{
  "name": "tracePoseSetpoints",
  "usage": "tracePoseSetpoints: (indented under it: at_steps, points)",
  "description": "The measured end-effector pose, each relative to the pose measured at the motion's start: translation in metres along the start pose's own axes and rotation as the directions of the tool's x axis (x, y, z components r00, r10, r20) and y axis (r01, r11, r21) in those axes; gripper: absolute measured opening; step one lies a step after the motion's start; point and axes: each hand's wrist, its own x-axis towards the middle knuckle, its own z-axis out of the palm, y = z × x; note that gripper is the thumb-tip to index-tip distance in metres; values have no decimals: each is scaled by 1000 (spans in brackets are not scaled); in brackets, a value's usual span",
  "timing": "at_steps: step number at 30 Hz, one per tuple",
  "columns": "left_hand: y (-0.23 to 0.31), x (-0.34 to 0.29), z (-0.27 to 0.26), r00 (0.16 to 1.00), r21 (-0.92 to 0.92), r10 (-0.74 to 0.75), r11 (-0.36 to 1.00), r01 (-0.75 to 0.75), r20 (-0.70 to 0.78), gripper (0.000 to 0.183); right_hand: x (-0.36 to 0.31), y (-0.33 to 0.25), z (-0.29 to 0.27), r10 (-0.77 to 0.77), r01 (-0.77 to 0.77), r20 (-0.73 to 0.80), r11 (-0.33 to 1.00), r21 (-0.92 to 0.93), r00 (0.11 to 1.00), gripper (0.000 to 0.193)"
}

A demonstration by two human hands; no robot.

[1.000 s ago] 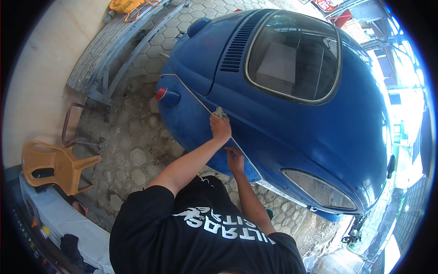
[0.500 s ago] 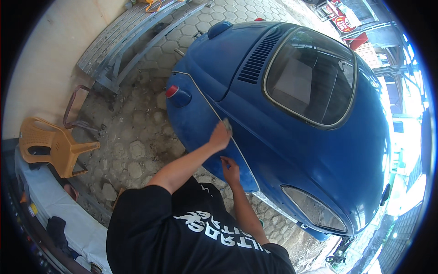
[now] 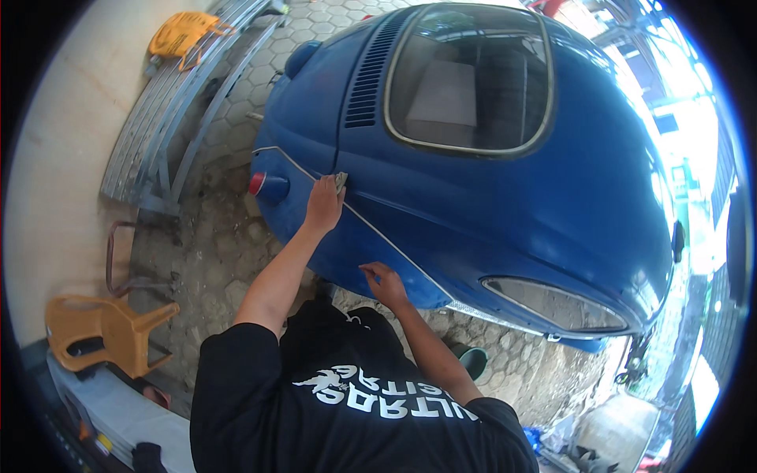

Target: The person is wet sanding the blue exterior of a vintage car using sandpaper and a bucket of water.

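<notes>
Right hand [image 3: 386,282], fingers bent, empty, touching lower edge of blue fender [image 3: 355,252]. Left hand [image 3: 323,203] higher up, pressing small grey pad [image 3: 341,181], possibly sandpaper, pinched against fender by pale trim line [image 3: 371,229]. Red tail lamp [image 3: 258,184] just left. Orange plastic chair [image 3: 102,331] well apart on paving; rear window [image 3: 473,79] beyond.

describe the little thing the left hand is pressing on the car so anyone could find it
Start at the rounded blue car body and find the thin silver trim line that runs along its rear fender. The left hand rests on that line, near the red round tail light. Under its fingertips is a small grey-green pad, the only pale, loose piece on the blue paint.
</notes>
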Motion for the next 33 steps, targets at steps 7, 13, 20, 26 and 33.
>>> tracePoseSetpoints:
  at_steps: [7, 13, 20, 26, 33]
  points:
    - [113, -6, 4, 936, -142, 345, 925, -351, -69, 34, -27, 19, 2, 35, -31, -72, 998, 63, 997, 19]
    - [243, 0, 9, 875, -192, 483, 857, -478, -25, 37, -42, 20, 0, 80, -74, -228, 997, 37, 970, 19]
    - [284, -45, 0, 756, -673, 654, 561, -482, 4, 48, -51, 47, -13, -345, 94, -687, 922, -376, 639, 24]
    - [223, -108, 42, 656, -584, 46, 506, 635, 753, 47, -97, 41, -22, 621, 49, -629, 692, 720, 467, 35]
    - [224, -113, 46, 183, -204, 90, 447, 871, 979, 48, -128, -16, -41, 371, 60, -788, 888, 456, 491, 62]
